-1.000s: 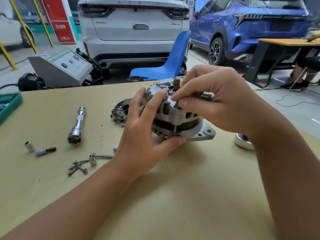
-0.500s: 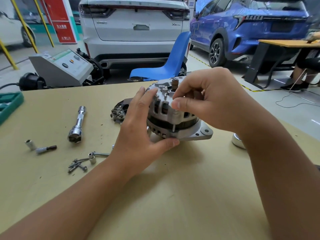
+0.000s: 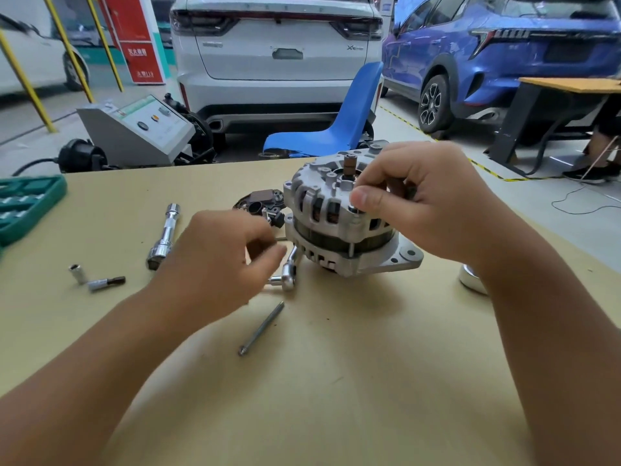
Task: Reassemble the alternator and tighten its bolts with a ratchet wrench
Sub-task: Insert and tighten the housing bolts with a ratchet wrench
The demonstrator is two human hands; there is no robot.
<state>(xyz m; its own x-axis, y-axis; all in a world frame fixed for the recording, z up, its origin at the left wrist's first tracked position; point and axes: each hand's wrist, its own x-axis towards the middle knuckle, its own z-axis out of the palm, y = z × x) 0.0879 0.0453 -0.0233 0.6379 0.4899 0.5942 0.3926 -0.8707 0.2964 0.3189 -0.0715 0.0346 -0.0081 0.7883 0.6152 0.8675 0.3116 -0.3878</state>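
**Left hand comes off the alternator**

The left hand [image 3: 221, 253] has left the housing it was steadying a moment ago and now hangs just above the bench [image 3: 336, 381], fingers loosely curled and holding nothing, beside the ratchet wrench [image 3: 288, 270] that lies against the alternator's base. The alternator [image 3: 339, 223] stands mid-bench, shaft end up. The right hand [image 3: 426, 200] covers its far side, thumb and fingertips pinching a bolt head at the rim.

One long bolt [image 3: 261, 327] lies loose toward me. To the left I count one extension bar [image 3: 164, 235], one small socket [image 3: 76, 273] and one bit adapter [image 3: 106, 283]. The left forearm hides whatever lies further that way. A dark rectifier piece [image 3: 258, 205] sits behind the alternator, a green socket tray [image 3: 27, 206] at the left edge, and a white round part [image 3: 470, 280] peeks from under the right wrist.
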